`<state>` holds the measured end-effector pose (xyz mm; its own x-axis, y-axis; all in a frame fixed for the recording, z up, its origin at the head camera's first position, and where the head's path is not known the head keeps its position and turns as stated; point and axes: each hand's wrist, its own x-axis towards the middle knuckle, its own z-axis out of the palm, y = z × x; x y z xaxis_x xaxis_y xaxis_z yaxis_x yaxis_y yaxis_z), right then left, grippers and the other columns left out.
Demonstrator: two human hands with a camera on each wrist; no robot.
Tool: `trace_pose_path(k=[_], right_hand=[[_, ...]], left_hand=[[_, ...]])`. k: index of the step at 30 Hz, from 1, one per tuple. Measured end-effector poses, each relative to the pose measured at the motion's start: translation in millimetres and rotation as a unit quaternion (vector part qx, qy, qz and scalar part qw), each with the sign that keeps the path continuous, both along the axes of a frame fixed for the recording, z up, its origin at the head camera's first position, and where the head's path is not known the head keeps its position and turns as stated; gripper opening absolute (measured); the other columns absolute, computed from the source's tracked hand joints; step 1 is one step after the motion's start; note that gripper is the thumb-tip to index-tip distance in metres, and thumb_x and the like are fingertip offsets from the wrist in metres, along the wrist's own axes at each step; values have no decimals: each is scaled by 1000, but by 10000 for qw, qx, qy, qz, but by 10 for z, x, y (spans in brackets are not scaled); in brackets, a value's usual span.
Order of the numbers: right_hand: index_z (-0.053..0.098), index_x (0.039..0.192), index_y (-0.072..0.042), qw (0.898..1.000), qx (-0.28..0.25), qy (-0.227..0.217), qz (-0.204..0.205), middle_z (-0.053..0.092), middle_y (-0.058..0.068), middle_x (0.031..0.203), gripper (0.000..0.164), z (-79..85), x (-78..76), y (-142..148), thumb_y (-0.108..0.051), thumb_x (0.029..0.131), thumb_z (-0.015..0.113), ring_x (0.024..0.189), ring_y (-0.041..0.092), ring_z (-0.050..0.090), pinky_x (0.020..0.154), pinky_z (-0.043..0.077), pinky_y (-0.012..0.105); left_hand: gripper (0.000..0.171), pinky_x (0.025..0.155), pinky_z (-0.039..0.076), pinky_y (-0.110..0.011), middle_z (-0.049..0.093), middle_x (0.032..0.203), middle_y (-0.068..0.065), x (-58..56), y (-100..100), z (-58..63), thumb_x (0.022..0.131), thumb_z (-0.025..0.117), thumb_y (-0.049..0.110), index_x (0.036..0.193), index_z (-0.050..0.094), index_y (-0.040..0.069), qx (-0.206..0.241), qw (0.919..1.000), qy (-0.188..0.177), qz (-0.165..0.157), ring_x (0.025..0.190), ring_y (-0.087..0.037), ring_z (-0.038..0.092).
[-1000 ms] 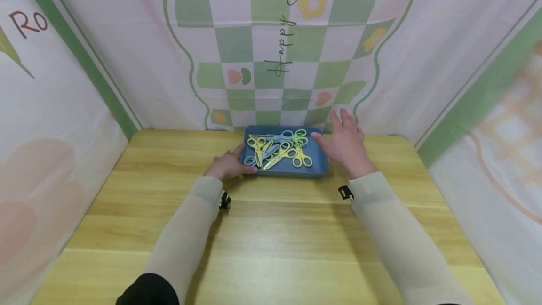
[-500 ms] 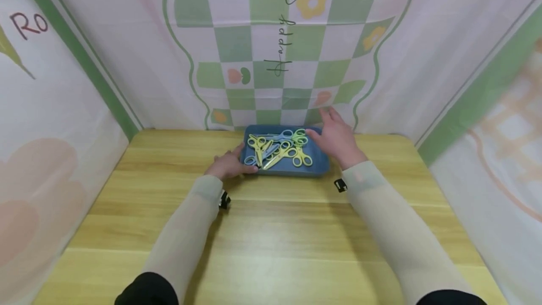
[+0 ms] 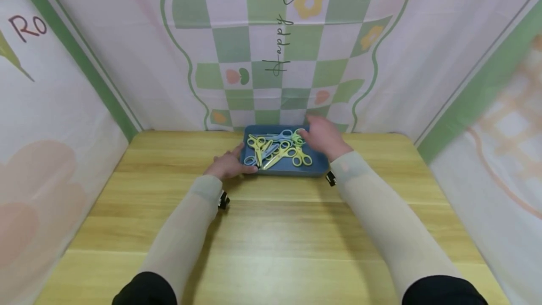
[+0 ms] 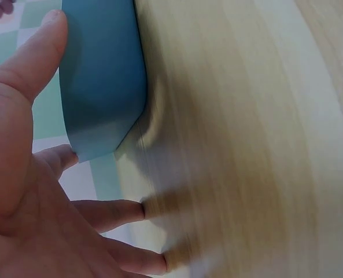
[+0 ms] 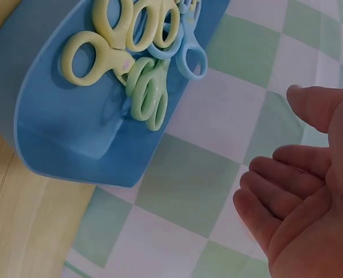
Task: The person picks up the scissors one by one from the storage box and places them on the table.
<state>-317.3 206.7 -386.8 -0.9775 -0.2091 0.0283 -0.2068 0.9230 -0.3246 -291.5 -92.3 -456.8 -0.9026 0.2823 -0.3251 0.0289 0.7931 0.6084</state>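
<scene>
A blue tray (image 3: 319, 168) stands at the table's back edge, with several scissors lying in a pile inside. Yellow scissors (image 3: 277, 156) lie toward the front, blue scissors (image 3: 284, 134) and green scissors (image 5: 155, 95) toward the back right. At the tray's left end is my left hand (image 3: 228, 165); its thumb rests on the rim and its index fingertip touches the end wall, while other fingers reach down to the table. My right hand (image 3: 325, 136) hovers over the tray's right back part. In the right wrist view its fingers are loosely bent, holding nothing, apart from the green scissors.
The wooden table (image 3: 271, 239) stretches in front of the tray. A checkered cloth (image 3: 267, 41) hangs directly behind it, and printed cloths (image 3: 55, 121) close off both sides.
My right hand has moved left and down, from beside the tray's right end to over the green scissors, its fingers bending more. My left hand and the tray have stayed put.
</scene>
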Motion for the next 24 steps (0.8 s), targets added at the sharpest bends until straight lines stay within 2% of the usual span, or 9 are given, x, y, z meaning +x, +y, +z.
trace_pose_path(k=[8, 24], right_hand=[[39, 149, 5, 9994, 266, -198, 114, 44, 25, 148, 60, -42, -115, -48, -29, 103, 56, 133, 43, 42, 111, 31, 53], [40, 148, 5, 9978, 498, -321, 302, 45, 24, 147, 55, -69, -292, -180, -26, 105, 53, 135, 41, 41, 112, 30, 52]], left_hand=[[109, 114, -6, -59, 14, 164, -11, -25, -9, -36, 83, 73, 59, 162, 7, 24, -3, 10000, 38, -6, 148, -39, 6], [110, 113, -7, -60, 11, 164, -12, -25, -23, -42, 82, 74, 60, 162, 6, 26, 51, 10000, -57, 53, 148, -40, 2]])
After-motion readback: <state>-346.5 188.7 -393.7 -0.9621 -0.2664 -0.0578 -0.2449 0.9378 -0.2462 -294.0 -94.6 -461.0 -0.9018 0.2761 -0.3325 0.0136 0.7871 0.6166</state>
